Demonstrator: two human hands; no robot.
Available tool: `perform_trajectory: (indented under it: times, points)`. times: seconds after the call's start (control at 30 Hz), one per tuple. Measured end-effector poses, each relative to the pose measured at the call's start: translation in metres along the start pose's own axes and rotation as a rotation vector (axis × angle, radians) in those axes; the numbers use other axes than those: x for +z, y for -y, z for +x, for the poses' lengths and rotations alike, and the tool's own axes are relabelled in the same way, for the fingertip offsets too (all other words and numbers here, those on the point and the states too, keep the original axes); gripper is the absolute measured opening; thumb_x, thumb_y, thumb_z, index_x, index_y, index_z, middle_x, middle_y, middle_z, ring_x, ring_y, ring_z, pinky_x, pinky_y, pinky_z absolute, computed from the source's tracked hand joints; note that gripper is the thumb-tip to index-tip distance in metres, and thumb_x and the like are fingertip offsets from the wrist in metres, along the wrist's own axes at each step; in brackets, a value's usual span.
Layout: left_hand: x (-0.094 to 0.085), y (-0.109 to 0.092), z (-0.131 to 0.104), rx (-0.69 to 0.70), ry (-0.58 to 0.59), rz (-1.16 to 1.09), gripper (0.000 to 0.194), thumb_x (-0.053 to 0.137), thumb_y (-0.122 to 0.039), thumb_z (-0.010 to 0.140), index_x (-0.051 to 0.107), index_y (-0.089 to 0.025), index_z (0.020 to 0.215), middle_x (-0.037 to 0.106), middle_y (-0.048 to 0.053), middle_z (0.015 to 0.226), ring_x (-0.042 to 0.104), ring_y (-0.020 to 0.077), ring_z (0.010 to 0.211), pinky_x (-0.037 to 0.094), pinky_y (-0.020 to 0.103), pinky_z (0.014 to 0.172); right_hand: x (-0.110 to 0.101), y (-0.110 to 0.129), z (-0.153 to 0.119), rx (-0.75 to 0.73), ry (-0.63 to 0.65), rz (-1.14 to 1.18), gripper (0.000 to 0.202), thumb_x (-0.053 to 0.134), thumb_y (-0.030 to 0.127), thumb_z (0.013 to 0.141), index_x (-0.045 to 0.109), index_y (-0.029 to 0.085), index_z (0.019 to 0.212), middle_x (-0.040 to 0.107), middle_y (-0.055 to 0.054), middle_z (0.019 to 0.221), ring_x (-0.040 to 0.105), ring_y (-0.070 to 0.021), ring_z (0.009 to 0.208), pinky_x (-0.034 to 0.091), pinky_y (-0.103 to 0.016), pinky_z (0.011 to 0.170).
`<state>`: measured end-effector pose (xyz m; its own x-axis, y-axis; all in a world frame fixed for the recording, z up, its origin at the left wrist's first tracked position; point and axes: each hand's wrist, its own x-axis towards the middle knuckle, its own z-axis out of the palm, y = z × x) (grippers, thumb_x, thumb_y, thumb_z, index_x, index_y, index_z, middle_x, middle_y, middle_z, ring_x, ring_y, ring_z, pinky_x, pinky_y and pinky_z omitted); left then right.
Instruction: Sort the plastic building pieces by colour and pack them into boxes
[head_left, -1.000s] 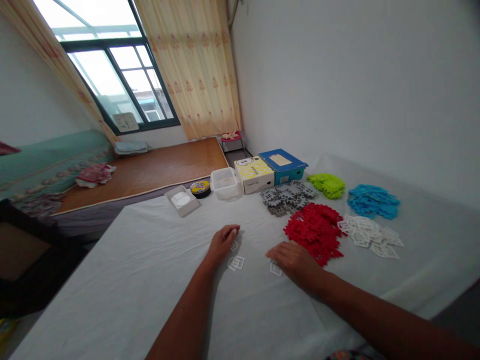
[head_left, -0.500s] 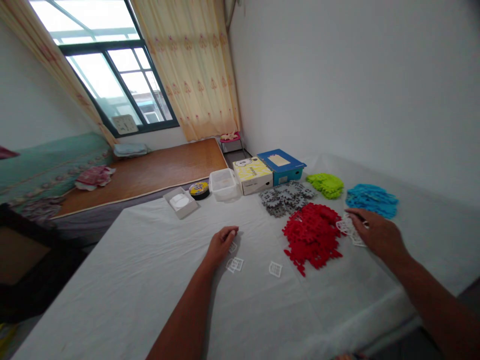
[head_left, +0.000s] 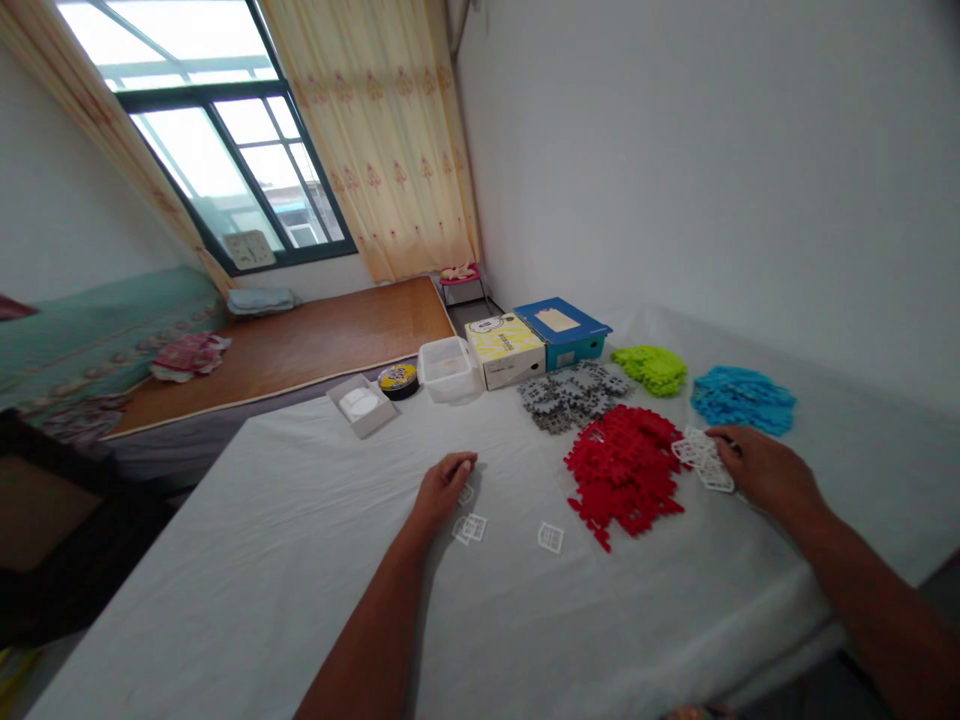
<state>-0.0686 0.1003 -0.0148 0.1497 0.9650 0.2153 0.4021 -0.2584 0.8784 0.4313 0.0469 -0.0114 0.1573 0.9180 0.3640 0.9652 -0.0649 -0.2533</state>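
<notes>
My left hand (head_left: 444, 488) rests on the white cloth with its fingers curled together; what they hold, if anything, is hidden. Just beside it lies a small white openwork plastic piece (head_left: 466, 494), partly covered by the hand. Closer to me are two overlapping white pieces (head_left: 474, 527), and another white piece (head_left: 551, 538) lies apart to the right. My right hand (head_left: 772, 472) is closed at the edge of a small heap of white openwork pieces (head_left: 703, 460), its fingertips pinching at them. That heap touches the right side of a red pile of plastic pieces (head_left: 626, 470).
Grey (head_left: 574, 393), lime green (head_left: 651, 370) and blue (head_left: 742, 398) piles lie behind the red one. Along the far edge stand a blue box (head_left: 562, 330), a yellow box (head_left: 506, 350), a clear tub (head_left: 446, 368), a round black tin (head_left: 398, 380) and a white open box (head_left: 361, 405).
My right hand has drawn slightly back toward me and to the right, uncovering more of the white heap. My left hand has stayed in place.
</notes>
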Motion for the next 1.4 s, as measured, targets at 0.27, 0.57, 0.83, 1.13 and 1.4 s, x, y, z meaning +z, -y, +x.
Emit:
perform_trajectory:
  times: [0.27,0.57,0.83,1.13,1.4]
  points:
    - [0.001,0.002,0.001,0.019,0.000,0.019,0.038,0.056,-0.048,0.085,0.074,-0.017,0.099,0.074,0.011,0.098,0.066,0.0243,0.092,0.049,0.039,0.086,-0.011,0.003,0.005,-0.093,-0.136,-0.193,0.037,0.037,0.037,0.093,0.068,0.018,0.103,0.068,-0.015,0.105,0.061,-0.0343,0.092,0.050,-0.048,0.074]
    - [0.001,0.003,0.000,-0.022,-0.009,-0.045,0.039,0.062,-0.050,0.082,0.074,-0.017,0.099,0.074,0.011,0.097,0.066,0.0256,0.095,0.049,0.039,0.088,-0.006,0.199,-0.039,-0.798,0.172,0.320,0.028,0.052,0.023,0.092,0.064,0.021,0.118,0.067,-0.010,0.119,0.059,-0.0212,0.110,0.047,-0.039,0.097]
    - [0.001,0.003,0.001,0.009,0.004,-0.018,0.038,0.059,-0.047,0.085,0.074,-0.016,0.099,0.074,0.012,0.097,0.067,0.0245,0.092,0.050,0.039,0.088,0.037,0.234,-0.067,-0.909,0.325,0.220,0.023,0.060,0.019,0.091,0.065,0.020,0.114,0.065,-0.009,0.121,0.056,-0.0217,0.106,0.051,-0.037,0.090]
    - [0.001,0.002,0.000,0.003,0.010,-0.031,0.038,0.059,-0.048,0.084,0.074,-0.017,0.100,0.074,0.011,0.099,0.065,0.0252,0.096,0.048,0.039,0.090,0.025,0.226,-0.068,-0.864,0.288,0.260,0.024,0.066,0.018,0.086,0.065,0.015,0.110,0.068,-0.010,0.111,0.057,-0.0238,0.102,0.050,-0.038,0.090]
    - [0.001,0.003,0.001,-0.017,-0.004,-0.054,0.040,0.061,-0.051,0.082,0.075,-0.018,0.099,0.074,0.011,0.097,0.065,0.0266,0.097,0.048,0.041,0.091,0.028,0.221,-0.073,-0.836,0.257,0.102,0.018,0.062,0.009,0.084,0.066,0.016,0.100,0.069,-0.008,0.097,0.061,-0.0235,0.088,0.050,-0.035,0.081]
